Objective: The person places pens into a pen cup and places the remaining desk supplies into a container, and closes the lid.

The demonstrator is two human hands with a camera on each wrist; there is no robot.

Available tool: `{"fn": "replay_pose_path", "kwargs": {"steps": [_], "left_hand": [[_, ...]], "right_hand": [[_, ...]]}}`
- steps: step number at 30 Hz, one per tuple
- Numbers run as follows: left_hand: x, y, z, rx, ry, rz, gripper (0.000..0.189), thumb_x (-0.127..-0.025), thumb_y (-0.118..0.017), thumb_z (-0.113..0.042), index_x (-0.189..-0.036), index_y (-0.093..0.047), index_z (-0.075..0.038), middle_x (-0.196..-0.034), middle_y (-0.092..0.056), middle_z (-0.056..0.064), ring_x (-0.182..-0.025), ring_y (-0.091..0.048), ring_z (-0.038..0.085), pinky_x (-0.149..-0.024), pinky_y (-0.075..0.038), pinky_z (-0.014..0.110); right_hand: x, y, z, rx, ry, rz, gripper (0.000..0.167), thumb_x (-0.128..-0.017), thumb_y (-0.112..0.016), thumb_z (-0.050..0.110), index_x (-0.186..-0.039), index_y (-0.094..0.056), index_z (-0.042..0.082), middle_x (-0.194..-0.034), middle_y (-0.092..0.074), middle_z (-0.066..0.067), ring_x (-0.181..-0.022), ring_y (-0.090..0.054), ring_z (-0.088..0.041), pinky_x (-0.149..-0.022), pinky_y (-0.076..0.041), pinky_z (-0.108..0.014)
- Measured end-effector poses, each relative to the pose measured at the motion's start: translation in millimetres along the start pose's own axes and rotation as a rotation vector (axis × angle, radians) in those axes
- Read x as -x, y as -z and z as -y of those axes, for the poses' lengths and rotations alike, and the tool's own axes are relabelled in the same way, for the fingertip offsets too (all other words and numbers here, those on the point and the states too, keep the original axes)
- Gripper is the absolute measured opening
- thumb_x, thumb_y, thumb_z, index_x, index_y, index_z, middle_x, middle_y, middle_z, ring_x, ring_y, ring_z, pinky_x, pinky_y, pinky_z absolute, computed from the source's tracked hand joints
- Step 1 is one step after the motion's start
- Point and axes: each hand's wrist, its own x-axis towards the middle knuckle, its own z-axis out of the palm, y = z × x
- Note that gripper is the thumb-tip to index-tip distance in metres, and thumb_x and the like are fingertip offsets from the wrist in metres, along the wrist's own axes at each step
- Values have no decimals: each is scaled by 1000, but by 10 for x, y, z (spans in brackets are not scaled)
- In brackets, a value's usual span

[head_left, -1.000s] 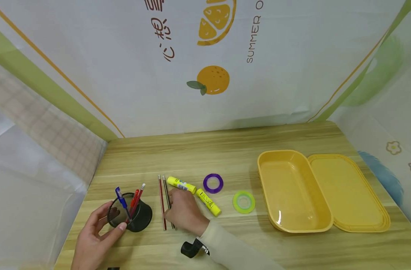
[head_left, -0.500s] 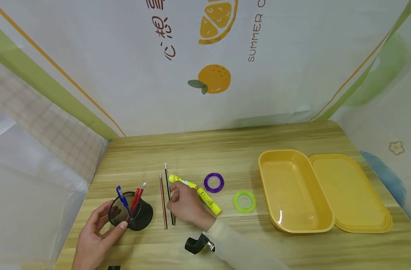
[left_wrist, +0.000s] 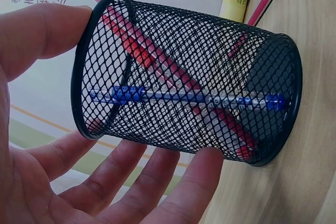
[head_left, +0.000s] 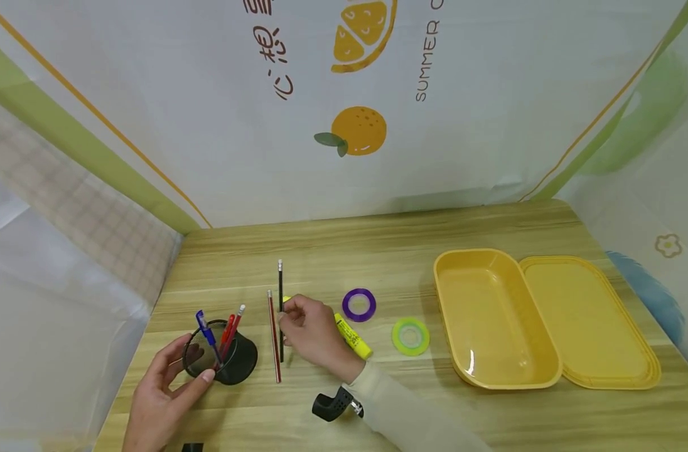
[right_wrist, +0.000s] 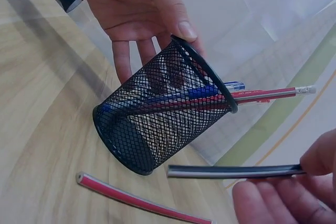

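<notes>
My left hand holds a black mesh pen holder by its rim, thumb on one side and fingers on the other. The holder leans over. In it stand a blue pen, a red pen and a red pencil with a white eraser. Just right of it, my right hand pinches a black striped pencil, raised off the table in the right wrist view. A red striped pencil lies on the table between the holder and that hand.
Two yellow glue sticks, one mostly hidden, lie by my right hand; the nearer glue stick shows. Farther right are a purple tape roll, a green tape roll, a yellow box and its lid.
My right hand has taken the black pencil up from the table, shifting it away from me and then slightly left. The left hand and pen holder have stayed in place.
</notes>
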Motion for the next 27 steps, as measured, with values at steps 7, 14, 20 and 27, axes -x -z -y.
{"fn": "replay_pose_path", "kwargs": {"steps": [7, 14, 20, 27], "left_hand": [[-1, -9, 12, -4, -17, -4, 74, -95, -82, -16, -158, -44, -12, -139, -48, -19, -108, -56, -17, -77, -58, 10], [14, 0, 25, -10, -21, -6, 73, -95, -82, -16, -157, -44, -11, -139, -48, -18, -107, -55, -18, -77, -58, 12], [12, -4, 25, -7, -34, -8, 74, -95, -82, -15, -158, -44, -11, -139, -48, -19, -108, -55, -17, -77, -58, 12], [10, -6, 13, -11, -40, -8, 74, -95, -82, -15, -158, -44, -11, -140, -47, -19, -108, -55, -17, -77, -57, 10]], "right_hand": [[13, 38, 80, -113, 75, -43, 20, -98, -71, 3, -116, -67, -4, -96, -73, -14, -76, -68, -6, -69, -67, -37], [25, 78, 210, -120, 130, -23, 15, -99, -69, -1, -114, -67, 0, -100, -69, -17, -83, -70, -9, -71, -67, -36], [30, 101, 356, -163, 148, 10, 26, -98, -69, -2, -123, -62, 5, -103, -70, -21, -84, -70, -9, -72, -67, -39], [24, 91, 492, -204, 198, 32, 27, -98, -67, -4, -122, -55, 0, -105, -68, -25, -85, -69, -6, -74, -67, -40]]}}
